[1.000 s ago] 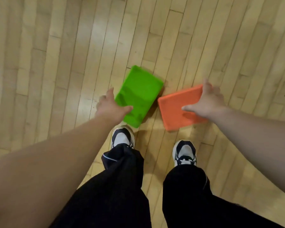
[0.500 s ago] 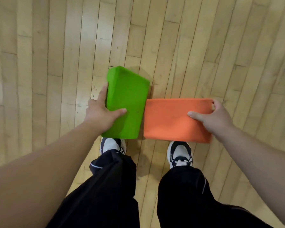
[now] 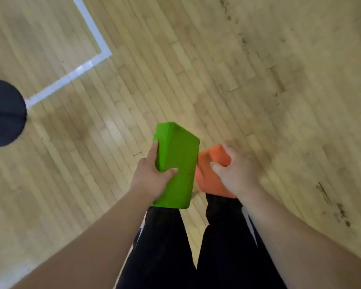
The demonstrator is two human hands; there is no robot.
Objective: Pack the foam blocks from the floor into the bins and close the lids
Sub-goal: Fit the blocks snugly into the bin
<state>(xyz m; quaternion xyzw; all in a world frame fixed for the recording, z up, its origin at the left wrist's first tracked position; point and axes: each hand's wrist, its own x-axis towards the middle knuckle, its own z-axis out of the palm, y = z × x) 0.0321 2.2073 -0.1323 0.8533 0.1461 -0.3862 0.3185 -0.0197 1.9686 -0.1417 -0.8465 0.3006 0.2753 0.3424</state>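
**A:** What is each hand doing?

**B:** The left hand [image 3: 148,178] grips a bright green rectangular foam block [image 3: 176,163]. The thumb lies across its broad top face and the fingers run along its left side. The right hand [image 3: 236,174] grips a flat orange rectangular foam block [image 3: 207,180], with the thumb pressed on top and the fingers curled over the far edge.

**A:** And where are the blocks in the frame?

**B:** Both are just below the centre, held up off the pale wooden plank floor [image 3: 196,69]. The green one is on the left, its long side pointing toward the top of the frame. The orange one is just beside it on the right, and the hand covers much of it. I cannot tell whether the two blocks touch. Their near ends sit over the person's black trouser legs [image 3: 165,247], which fill the lower middle.

**A:** Anything else around them?

**B:** A white painted line [image 3: 91,28] makes a corner in the upper left of the frame. A dark, round object [image 3: 4,113] sits at the left edge, too blurred to identify. The right side of the floor carries dark scuff marks.
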